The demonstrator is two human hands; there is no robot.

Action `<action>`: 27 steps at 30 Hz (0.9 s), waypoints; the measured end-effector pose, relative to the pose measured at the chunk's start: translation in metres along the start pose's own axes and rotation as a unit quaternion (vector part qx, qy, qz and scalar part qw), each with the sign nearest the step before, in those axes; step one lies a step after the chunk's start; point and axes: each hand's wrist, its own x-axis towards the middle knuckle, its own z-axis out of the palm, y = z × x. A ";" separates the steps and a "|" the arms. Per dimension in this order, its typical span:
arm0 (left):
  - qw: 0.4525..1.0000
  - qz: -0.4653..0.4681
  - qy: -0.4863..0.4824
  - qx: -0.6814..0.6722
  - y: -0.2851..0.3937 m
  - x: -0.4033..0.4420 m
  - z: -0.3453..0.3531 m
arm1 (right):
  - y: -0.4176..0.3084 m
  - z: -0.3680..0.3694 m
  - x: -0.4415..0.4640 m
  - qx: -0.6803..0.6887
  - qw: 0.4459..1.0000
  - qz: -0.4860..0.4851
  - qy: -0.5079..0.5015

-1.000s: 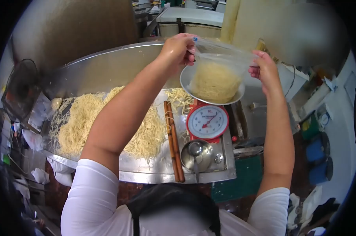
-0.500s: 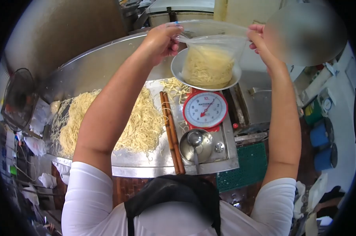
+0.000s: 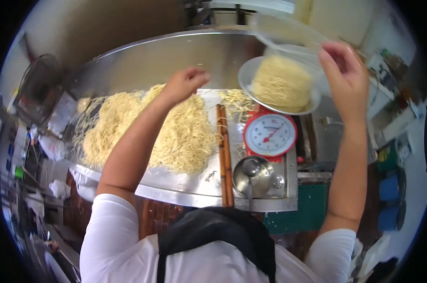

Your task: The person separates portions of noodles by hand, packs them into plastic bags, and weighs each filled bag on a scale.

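My right hand (image 3: 348, 70) grips the rim of a clear plastic bag (image 3: 289, 35), fingers curled on its right side. Inside the bag is a block of pale yellow noodles (image 3: 281, 85), resting in the metal pan (image 3: 245, 75) of a red dial scale (image 3: 270, 134). The bag's mouth is smeared by motion. Over the back of a big heap of loose noodles (image 3: 185, 137), my left hand (image 3: 187, 86) is held up with its fingers loosely bent and apart, and I see nothing in it.
Two bamboo sticks (image 3: 224, 160) lie between the heap and the scale. In front of the scale, a metal bowl (image 3: 241, 181) holds a ladle (image 3: 252, 167). Stray noodles (image 3: 237, 100) lie by the scale. A green mat (image 3: 307, 205) is below the counter's right end.
My left hand has let go of the bag and moved down and left to the noodle heap. My right hand keeps its side of the bag, whose mouth has swung. The view has shifted.
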 end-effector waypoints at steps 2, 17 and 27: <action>0.992 -0.053 0.035 0.105 -0.094 -0.028 -0.018 | -0.009 0.001 -0.018 0.060 0.994 0.077 -0.039; 0.836 -0.284 0.246 0.401 -0.273 -0.284 -0.097 | -0.038 0.244 -0.133 0.188 0.893 0.141 -0.384; 0.857 -0.234 0.165 0.428 -0.373 -0.251 -0.207 | -0.055 0.456 -0.228 -0.084 0.835 -0.004 -0.544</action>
